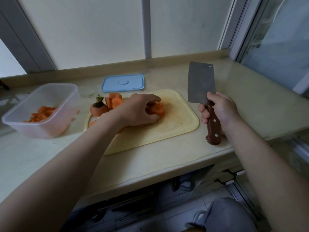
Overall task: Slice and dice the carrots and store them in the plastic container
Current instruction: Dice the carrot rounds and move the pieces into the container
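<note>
Two hands busy, left hand (137, 111) clasping stacked orange carrot slices (157, 110), right hand (220, 109) gripping upright cleaver (200, 82)

The scene is dim and cool-toned, lit by soft daylight through the frosted window panes (100, 30) behind the desk (167, 158). Shadows are faint and blurred at the edges; a weak one lies under the left hand (138, 113) on the cutting board (175, 124). A pale sheen reflects off the desk at far right, and the cleaver (200, 84) blade gives a dull grey gleam. The carrot slices (157, 109) look muted orange. Below the desk it is dark and murky. Wide-angle distortion bows the window frames and desk edge and stretches both forearms at the lower corners, where detail goes soft.
</note>
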### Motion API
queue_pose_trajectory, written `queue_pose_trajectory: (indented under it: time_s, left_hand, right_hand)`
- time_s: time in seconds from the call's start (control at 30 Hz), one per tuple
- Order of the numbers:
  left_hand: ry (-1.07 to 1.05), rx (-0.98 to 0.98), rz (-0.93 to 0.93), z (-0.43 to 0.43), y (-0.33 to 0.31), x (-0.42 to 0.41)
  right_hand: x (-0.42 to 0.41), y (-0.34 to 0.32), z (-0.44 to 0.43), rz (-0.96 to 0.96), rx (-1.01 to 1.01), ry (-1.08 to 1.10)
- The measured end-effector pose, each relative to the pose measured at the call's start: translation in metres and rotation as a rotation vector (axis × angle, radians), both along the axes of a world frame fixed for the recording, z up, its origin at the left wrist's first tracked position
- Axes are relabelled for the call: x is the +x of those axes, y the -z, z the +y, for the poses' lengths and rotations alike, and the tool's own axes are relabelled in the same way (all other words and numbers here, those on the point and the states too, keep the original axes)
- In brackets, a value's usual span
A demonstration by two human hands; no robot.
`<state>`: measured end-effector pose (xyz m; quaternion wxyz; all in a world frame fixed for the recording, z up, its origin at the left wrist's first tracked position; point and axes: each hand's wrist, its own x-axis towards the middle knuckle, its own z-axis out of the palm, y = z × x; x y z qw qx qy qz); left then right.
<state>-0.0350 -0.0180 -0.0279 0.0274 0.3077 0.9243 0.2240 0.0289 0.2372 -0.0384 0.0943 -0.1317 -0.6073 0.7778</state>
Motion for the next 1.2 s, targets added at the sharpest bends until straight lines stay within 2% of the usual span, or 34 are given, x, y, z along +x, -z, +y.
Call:
queue_pose_trajectory:
  time_s: [0.43,0.53,0.63,0.87,1.0,1.2]
  left_hand:
    - [0.041,-0.048,0.068,0.001,0.002,0.0]
    - [0.047,-0.07,0.07,-0.002,0.002,-0.002]
    - [0.04,-0.064,0.081,-0.008,0.002,-0.002]
    - [0.124,-0.047,0.169,-0.014,-0.004,0.002]
    - [0.143,-0.007,0.204,-0.016,0.001,0.0]
    - [0.125,0.006,0.222,-0.016,0.006,-0.003]
  right_hand:
    - [0.001,-0.002,-0.005,-0.029,0.084,0.02]
    - [0.003,-0.005,-0.01,-0.074,0.159,-0.002]
    - [0.004,-0.018,-0.013,-0.162,0.31,-0.081]
    - [0.025,-0.064,-0.047,-0.326,1.006,-0.3]
    - [0.031,-0.065,-0.073,-0.375,1.178,-0.352]
    - [0.038,-0.073,-0.098,-0.394,1.286,-0.388]
